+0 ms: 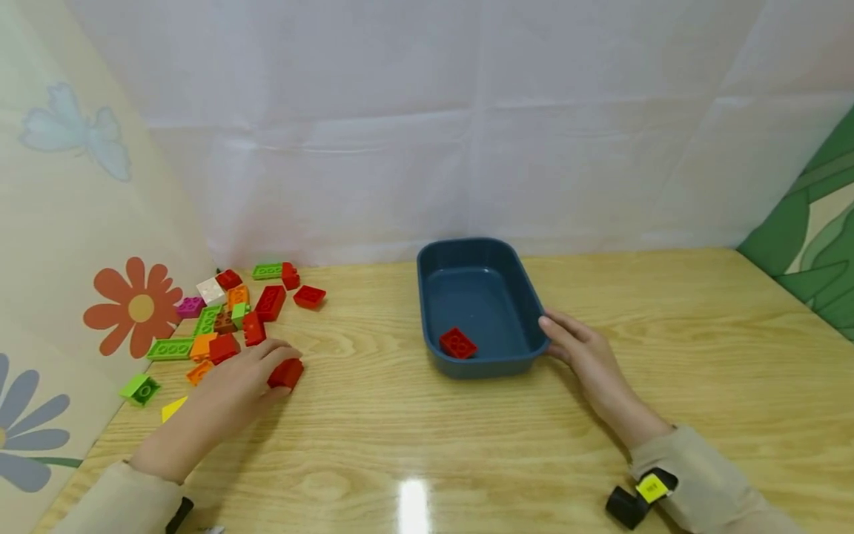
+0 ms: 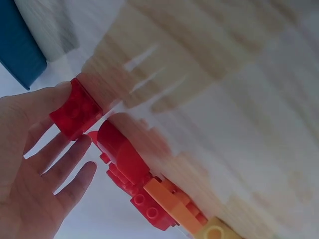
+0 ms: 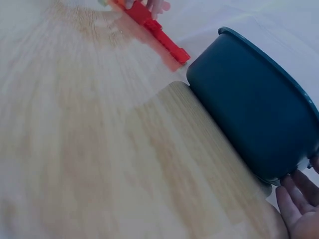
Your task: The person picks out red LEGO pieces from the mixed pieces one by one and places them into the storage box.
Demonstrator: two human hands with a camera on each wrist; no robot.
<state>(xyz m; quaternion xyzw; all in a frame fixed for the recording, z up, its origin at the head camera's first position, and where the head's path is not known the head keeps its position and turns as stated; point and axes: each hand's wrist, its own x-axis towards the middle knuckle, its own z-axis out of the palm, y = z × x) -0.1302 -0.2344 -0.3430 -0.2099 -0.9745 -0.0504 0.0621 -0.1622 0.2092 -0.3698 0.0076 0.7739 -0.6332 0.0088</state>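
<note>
At the left side of the table, my left hand [image 1: 243, 374] pinches a red brick [image 1: 285, 374] between thumb and fingers. The left wrist view shows this red brick [image 2: 76, 110] near the thumb, with the other fingers spread out. A dark blue bin [image 1: 477, 368] stands near the middle of the table, with one red brick [image 1: 458, 343] lying in its near left corner. My right hand [image 1: 587, 363] touches the bin's near right corner from outside, its fingers fairly straight. In the right wrist view those fingertips [image 3: 295, 186] meet the bin's outer wall [image 3: 249, 104].
Loose toy bricks lie left of the bin, among them a white brick [image 1: 211, 291], a green plate [image 1: 170, 348], a magenta brick [image 1: 190, 307] and a yellow piece [image 1: 173, 409]. A white sheet [image 1: 373, 148] hangs behind the table; a flower-printed panel [image 1: 53, 222] borders the left.
</note>
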